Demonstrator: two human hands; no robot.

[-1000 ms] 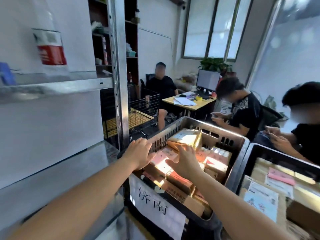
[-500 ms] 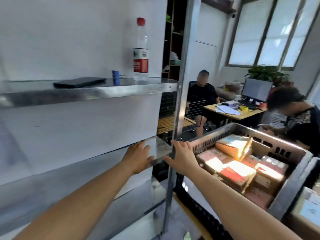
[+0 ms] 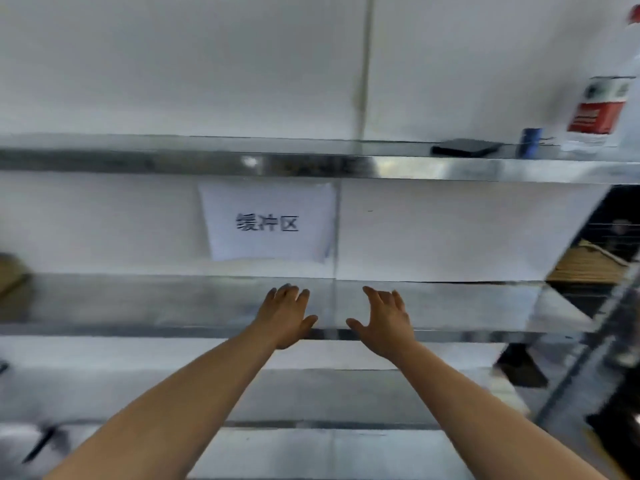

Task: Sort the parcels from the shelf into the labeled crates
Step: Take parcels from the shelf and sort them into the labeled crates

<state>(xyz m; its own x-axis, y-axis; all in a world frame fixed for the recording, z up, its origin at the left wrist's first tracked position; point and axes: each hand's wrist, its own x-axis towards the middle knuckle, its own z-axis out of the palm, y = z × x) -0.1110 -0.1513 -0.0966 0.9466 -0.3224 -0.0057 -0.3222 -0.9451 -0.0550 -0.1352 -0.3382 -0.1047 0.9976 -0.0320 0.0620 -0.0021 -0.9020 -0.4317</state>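
Head camera faces the steel shelf (image 3: 485, 306), a paper sign (image 3: 266, 221) on the wall behind its middle level. The left hand (image 3: 285, 315) and right hand (image 3: 386, 322) reach over that level, fingers spread, holding nothing. A bottle (image 3: 602, 105) stands on the top level; a blurred brown shape (image 3: 10, 275), perhaps a parcel, lies far left.

Far right of the paper sign (image 3: 268, 221), a bottle (image 3: 602, 109) is cut by the picture's edge. Its cap is mostly lost and its red label is too smeared to read. Between the bottle and the sign, a flat dark thing (image 3: 464, 147) and a small blue cylinder (image 3: 528, 142) are too blurred to name. Far left of the sign, a brown shape (image 3: 10, 271) runs off the edge. The sign's top hides behind the upper shelf (image 3: 173, 164). Lower right of the sign, everything smears.
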